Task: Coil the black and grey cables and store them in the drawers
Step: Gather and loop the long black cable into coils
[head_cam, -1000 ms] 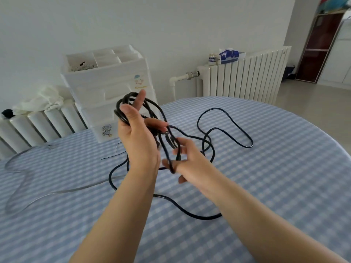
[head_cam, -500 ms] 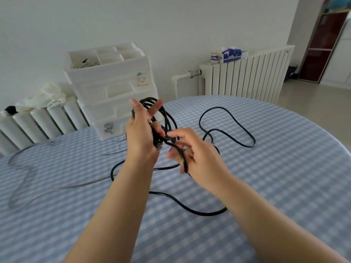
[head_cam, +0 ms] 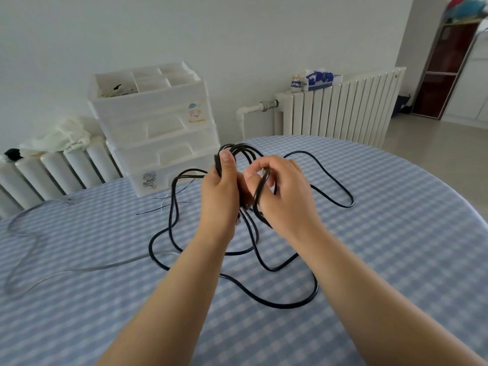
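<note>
Black cable [head_cam: 277,303] is partly coiled: left hand [head_cam: 220,192] grips several loops, right hand [head_cam: 281,192] pinches another, much slack on the table [head_cam: 396,233]. Grey cable [head_cam: 31,249] lies uncoiled; drawers [head_cam: 163,138] shut.

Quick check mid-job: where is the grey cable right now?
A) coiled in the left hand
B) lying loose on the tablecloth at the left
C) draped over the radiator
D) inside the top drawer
B: the grey cable lies uncoiled on the checked tablecloth, while both hands work the black cable.
</note>
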The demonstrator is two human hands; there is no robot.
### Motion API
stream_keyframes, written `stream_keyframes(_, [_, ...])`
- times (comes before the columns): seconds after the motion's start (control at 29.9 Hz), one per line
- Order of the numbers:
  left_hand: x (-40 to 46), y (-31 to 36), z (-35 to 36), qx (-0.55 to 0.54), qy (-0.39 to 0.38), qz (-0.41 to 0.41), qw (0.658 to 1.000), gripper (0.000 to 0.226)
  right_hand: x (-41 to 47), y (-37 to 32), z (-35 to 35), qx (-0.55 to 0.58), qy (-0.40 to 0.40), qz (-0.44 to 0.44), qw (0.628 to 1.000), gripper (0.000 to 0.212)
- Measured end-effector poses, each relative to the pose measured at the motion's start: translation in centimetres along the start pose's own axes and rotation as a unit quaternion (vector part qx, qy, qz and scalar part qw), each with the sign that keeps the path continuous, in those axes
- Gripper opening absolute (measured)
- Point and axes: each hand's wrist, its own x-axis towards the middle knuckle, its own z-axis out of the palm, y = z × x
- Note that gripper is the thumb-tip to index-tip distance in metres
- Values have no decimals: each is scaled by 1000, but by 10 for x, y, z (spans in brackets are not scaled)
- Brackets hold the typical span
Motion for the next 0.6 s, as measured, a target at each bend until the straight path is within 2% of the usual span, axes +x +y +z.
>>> stream_keyframes(0.1, [-1, -7, 5, 12, -47, 28, 998, 52, 17, -5, 4, -92, 4, 69, 993, 28])
stream_keyframes(0.17, [-2, -13, 6, 24, -82, 39, 996, 58, 28, -9, 5, -165, 4, 80, 983, 33])
stream_keyframes(0.23, [-5, -16, 7, 15, -113, 37, 993, 65, 38, -13, 2, -232, -5, 85, 969, 29])
stream_keyframes(0.33, [-7, -18, 9, -5, -116, 24, 993, 62, 47, -19, -3, -307, -55, 89, 946, 26])
stream_keyframes(0.5, [-13, -18, 15, -6, -90, -9, 996, 56, 50, -23, -1, -328, -49, 97, 938, 28])
stream_keyframes(0.6, [-14, -16, 15, -31, -125, -27, 991, 65, 51, -16, 0, -292, -46, 132, 946, 24])
